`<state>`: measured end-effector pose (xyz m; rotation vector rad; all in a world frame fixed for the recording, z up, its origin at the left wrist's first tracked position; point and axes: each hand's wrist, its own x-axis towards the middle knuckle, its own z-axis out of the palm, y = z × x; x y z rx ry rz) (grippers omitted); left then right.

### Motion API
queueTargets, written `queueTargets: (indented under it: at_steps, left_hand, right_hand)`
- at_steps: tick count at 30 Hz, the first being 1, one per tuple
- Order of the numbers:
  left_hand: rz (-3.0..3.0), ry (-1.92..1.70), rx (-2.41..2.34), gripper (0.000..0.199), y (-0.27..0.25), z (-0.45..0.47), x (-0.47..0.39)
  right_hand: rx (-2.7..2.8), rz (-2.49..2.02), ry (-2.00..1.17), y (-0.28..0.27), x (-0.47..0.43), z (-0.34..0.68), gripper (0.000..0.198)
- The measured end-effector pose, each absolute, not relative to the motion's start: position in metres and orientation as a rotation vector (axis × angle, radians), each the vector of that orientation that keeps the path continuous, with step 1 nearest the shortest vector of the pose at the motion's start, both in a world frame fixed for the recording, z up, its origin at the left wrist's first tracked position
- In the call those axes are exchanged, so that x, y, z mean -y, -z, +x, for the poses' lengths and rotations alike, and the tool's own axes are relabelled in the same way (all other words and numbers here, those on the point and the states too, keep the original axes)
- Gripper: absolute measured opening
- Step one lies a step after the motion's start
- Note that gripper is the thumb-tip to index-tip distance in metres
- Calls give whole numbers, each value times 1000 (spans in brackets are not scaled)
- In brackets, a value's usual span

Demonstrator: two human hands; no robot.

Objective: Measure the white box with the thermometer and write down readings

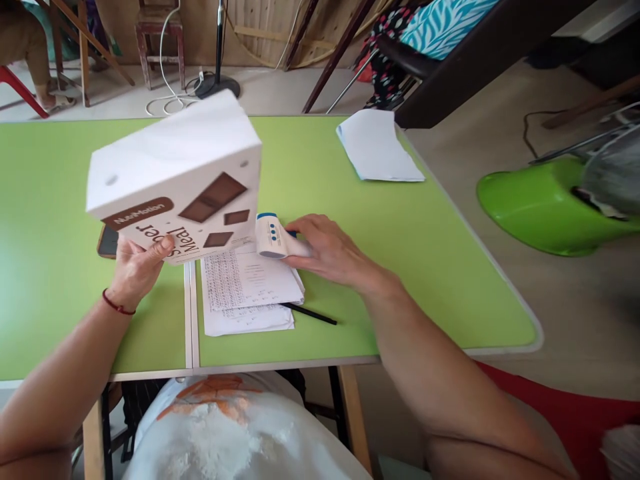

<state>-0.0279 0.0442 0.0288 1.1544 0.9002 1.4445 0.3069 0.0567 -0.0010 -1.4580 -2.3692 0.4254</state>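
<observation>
My left hand [139, 270] grips a white cardboard box [175, 150] by its lower edge, thumb on the printed front. Brown bars and the words "NutriMotion" and "Meal" show on that face, and the box is tilted above the table. In my right hand [335, 255] is a white-and-blue infrared thermometer [271, 235] with blue buttons, held close to the box's right side. Below them lie handwritten sheets [250, 287] and a black pen [313, 314]. Part of a dark flat object [107, 241] peeks out behind the box.
The green table [425, 267] has a seam to the left of the sheets. Folded white paper [380, 148] rests near its far right corner. A bright green plastic seat [535, 207] stands at right. Beyond the table are a wooden stool [159, 33], a stand base [217, 87] and seated people.
</observation>
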Motion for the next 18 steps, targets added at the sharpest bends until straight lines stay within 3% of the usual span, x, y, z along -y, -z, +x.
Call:
queueTargets:
  at_steps: [8, 13, 15, 18]
  left_hand:
    - [1604, -1380, -751, 72, 7, -22, -66]
    - [1877, -1364, -842, 64, 3, -23, -61]
    - [2018, -1511, -1002, 64, -5, -23, -54]
    - [2147, -1993, -1166, 51, -21, -21, -40]
  right_hand:
    - [2498, -1327, -221, 9, -37, 314, 43]
    - [2372, -1223, -149, -16, 3, 308, 4]
    - [2459, -1205, -234, -17, 23, 303, 13]
    - [2499, -1240, -151, -10, 47, 296, 4]
